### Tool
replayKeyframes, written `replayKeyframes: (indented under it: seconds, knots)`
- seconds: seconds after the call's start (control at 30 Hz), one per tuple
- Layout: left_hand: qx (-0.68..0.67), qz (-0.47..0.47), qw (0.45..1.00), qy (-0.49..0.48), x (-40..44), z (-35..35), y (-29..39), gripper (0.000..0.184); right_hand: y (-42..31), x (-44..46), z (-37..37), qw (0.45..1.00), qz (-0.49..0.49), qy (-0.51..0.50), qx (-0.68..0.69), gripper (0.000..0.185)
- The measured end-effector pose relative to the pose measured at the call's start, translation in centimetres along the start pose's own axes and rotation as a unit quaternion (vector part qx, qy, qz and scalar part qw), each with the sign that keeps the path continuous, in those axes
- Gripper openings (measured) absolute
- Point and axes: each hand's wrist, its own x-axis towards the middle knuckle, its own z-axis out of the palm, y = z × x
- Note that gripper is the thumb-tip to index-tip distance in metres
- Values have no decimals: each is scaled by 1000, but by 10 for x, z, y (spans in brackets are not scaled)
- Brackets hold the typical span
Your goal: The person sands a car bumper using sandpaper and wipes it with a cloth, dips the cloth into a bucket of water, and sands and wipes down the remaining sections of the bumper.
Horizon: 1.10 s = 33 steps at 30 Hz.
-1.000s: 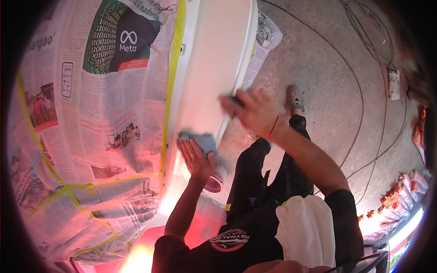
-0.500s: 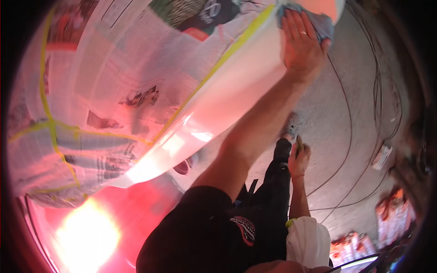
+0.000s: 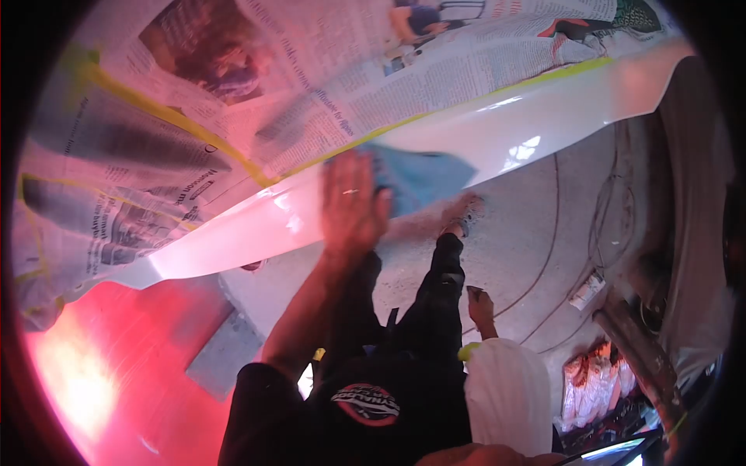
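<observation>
Flatly, left hand (image 3: 353, 208) against blue cloth (image 3: 426, 179), grip spread, right hand (image 3: 480, 305) low, its grip unclear.

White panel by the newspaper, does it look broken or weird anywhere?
Nothing clearly looks broken on the white panel. Its bright patches look odd, but they're probably just reflected light. The newspaper alongside has yellow tape along its edge.

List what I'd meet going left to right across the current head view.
Glossy red surface → left hand → blue cloth → right hand → small white object on the floor.
</observation>
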Motion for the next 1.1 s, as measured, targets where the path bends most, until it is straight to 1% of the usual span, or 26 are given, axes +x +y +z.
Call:
replayKeyframes:
  seconds: [0.03,0.07,0.1,0.13,0.2,0.27,0.3,0.37,0.43,0.47,0.5,0.53,0.57,0.6,0.63,0.7,0.77,0.83,0.87,0.9,0.93,0.97,1.0,1.07,1.1]
  knots:
    - [14,2,1000,12,-27,-11,-34,61,4,-4,21,1000,0,-14,-21,35]
    - [35,-19,999,-5,-48,-26,-64,61,10,-2,45,999,-1,-26,-41,37]
    - [60,-36,997,-26,-71,-38,-96,63,10,-7,66,999,6,-14,-39,37]
    - [78,-39,996,-13,-91,-47,-126,61,3,-16,84,999,12,-2,-35,38]
    - [94,-54,994,-17,-124,-67,-175,59,-65,-55,75,995,-2,-7,-95,40]
    - [112,-60,992,-2,-150,-84,-216,59,-66,-63,107,997,15,40,-58,42]
    - [123,-64,990,9,-162,-91,-234,60,-70,-68,108,997,20,50,-64,42]
    - [116,-68,990,27,-185,-102,-275,61,-84,-74,115,998,-2,40,-50,42]
    - [110,-90,989,35,-209,-123,-310,60,-97,-77,113,992,-43,91,-70,42]
    - [103,-103,989,41,-219,-132,-328,60,-109,-81,105,991,-81,85,-62,42]
    - [129,-128,983,37,-234,-137,-351,58,-114,-81,102,993,-57,90,-56,42]
    - [132,-142,980,50,-246,-144,-374,59,-119,-81,97,995,-39,73,-46,41]
    - [125,-187,973,57,-261,-148,-403,60,-108,-76,100,993,-82,81,-24,39]
    - [126,-224,965,60,-276,-153,-432,61,-109,-76,100,993,-94,62,-24,39]
    - [148,-240,957,65,-290,-157,-463,61,-116,-80,95,994,-97,48,-26,38]
    - [225,-224,947,57,-301,-167,-494,61,-112,-84,97,994,-106,15,-29,38]
    - [218,-231,946,67,-299,-165,-493,59,-90,-87,99,989,-1,-45,-143,34]
    - [253,-246,933,67,-304,-144,-508,59,-67,-96,97,989,-14,-58,-132,35]
    - [157,-270,941,127,-286,-134,-485,61,-57,-100,98,991,-19,-59,-116,36]
    - [124,-260,948,136,-261,-131,-446,64,-46,-103,99,996,-35,-43,-66,38]
    - [104,-256,951,141,-239,-129,-409,65,-36,-104,98,995,-39,-55,-67,38]
    - [127,-280,943,127,-235,-114,-384,65,-29,-103,97,994,-22,-54,-93,38]
    - [117,-280,943,139,-221,-105,-347,68,-22,-101,96,991,-5,-52,-120,39]
    - [114,-253,954,112,-192,-85,-276,74,-14,-93,97,987,-15,-56,-149,39]
    - [99,-235,961,109,-173,-75,-235,73,-17,-90,96,990,-16,-68,-124,39]
